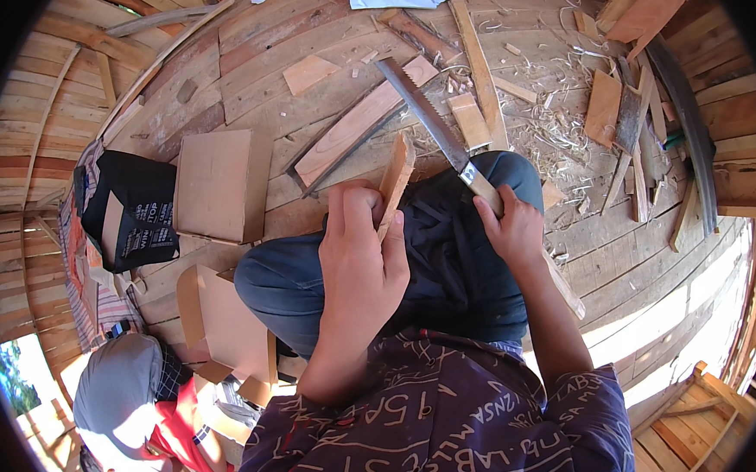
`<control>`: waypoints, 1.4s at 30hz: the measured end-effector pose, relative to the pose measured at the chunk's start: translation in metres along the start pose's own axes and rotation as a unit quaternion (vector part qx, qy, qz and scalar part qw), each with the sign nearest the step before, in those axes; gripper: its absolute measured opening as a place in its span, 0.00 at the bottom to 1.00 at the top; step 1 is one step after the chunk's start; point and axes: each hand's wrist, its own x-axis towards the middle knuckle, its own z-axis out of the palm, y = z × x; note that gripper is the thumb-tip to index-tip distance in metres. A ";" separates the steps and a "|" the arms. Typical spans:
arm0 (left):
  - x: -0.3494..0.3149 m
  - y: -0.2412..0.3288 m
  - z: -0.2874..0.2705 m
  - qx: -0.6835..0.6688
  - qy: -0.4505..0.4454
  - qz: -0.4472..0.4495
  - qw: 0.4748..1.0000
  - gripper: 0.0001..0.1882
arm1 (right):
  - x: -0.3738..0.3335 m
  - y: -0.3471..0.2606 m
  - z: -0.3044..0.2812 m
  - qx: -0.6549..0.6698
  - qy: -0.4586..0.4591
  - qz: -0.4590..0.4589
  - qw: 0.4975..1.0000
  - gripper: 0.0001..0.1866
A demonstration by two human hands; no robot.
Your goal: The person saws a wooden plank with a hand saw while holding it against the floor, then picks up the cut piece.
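Note:
My left hand (pixel 364 257) is closed around a short flat piece of wood (pixel 397 172), which stands up tilted out of the fingers above my lap. In my right hand (pixel 513 227) is the wooden handle of a handsaw (pixel 432 122). Its toothed metal blade points forward and to the left, past the far end of the wood piece and apart from it. The rear of the handle (pixel 565 286) shows behind my right wrist. Both hands are over my bent legs in dark trousers.
Ahead on the plank floor lie a long board (pixel 363 127), a small wood block (pixel 469 120), shavings and several offcuts. A closed cardboard box (pixel 217 183), a black bag (pixel 133 212) and an open carton (pixel 230 318) stand left. Another person in a grey head covering (pixel 117 393) is at lower left.

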 end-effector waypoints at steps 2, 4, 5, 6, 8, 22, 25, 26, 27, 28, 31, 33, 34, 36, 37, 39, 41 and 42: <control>0.000 -0.002 -0.001 0.010 0.001 0.012 1.000 0.09 | 0.000 -0.003 -0.003 0.011 -0.018 0.010 1.000 0.24; 0.000 -0.008 0.002 0.024 0.000 0.032 0.999 0.10 | -0.001 -0.002 -0.005 0.010 -0.018 0.011 1.000 0.24; -0.001 -0.010 0.005 0.017 -0.004 0.026 1.000 0.10 | -0.003 0.001 -0.005 0.004 -0.009 0.007 1.000 0.25; -0.002 -0.012 0.008 0.009 -0.009 0.020 1.000 0.10 | -0.005 0.005 -0.006 -0.004 0.000 0.003 1.000 0.25; 0.004 -0.018 0.004 -0.015 -0.019 0.006 1.000 0.11 | 0.000 0.001 -0.005 0.008 -0.005 -0.001 1.000 0.25; 0.119 -0.210 0.056 -0.125 -0.210 -0.175 0.954 0.17 | 0.044 0.031 -0.023 0.471 -0.271 0.207 0.813 0.27; 0.151 -0.236 0.093 -0.165 -0.244 -0.213 0.932 0.19 | 0.055 0.046 -0.043 0.491 -0.288 0.204 0.797 0.26; 0.160 -0.246 0.100 -0.154 -0.252 -0.215 0.931 0.19 | 0.060 0.050 -0.042 0.487 -0.274 0.194 0.806 0.26; 0.170 -0.255 0.107 -0.142 -0.260 -0.217 0.930 0.19 | 0.066 0.054 -0.041 0.484 -0.259 0.184 0.815 0.26; 0.178 -0.267 0.121 -0.139 -0.256 -0.204 0.935 0.20 | 0.074 0.059 -0.043 0.475 -0.242 0.180 0.827 0.25; 0.203 -0.289 0.140 -0.083 -0.229 -0.191 0.951 0.25 | 0.107 0.072 -0.031 0.440 -0.208 0.166 0.858 0.24; 0.213 -0.297 0.146 -0.010 -0.214 -0.173 0.961 0.26 | 0.130 0.079 -0.012 0.372 -0.185 0.122 0.901 0.21; 0.216 -0.298 0.147 0.025 -0.207 -0.167 0.964 0.26 | 0.141 0.083 0.000 0.336 -0.176 0.100 0.920 0.20; 0.216 -0.296 0.157 0.027 -0.188 -0.165 0.968 0.28 | 0.155 0.098 0.023 0.261 -0.177 0.064 0.947 0.14; 0.215 -0.295 0.158 0.032 -0.179 -0.166 0.969 0.29 | 0.160 0.109 0.039 0.222 -0.183 0.040 0.957 0.13; 0.207 -0.273 0.165 0.098 -0.160 -0.119 0.975 0.32 | 0.162 0.126 0.059 0.134 -0.186 -0.024 0.973 0.11; 0.197 -0.261 0.169 0.165 -0.140 -0.095 0.972 0.35 | 0.161 0.130 0.077 0.077 -0.191 -0.083 0.975 0.11; 0.193 -0.258 0.173 0.191 -0.131 -0.091 0.969 0.37 | 0.160 0.129 0.082 0.075 -0.194 -0.090 0.974 0.12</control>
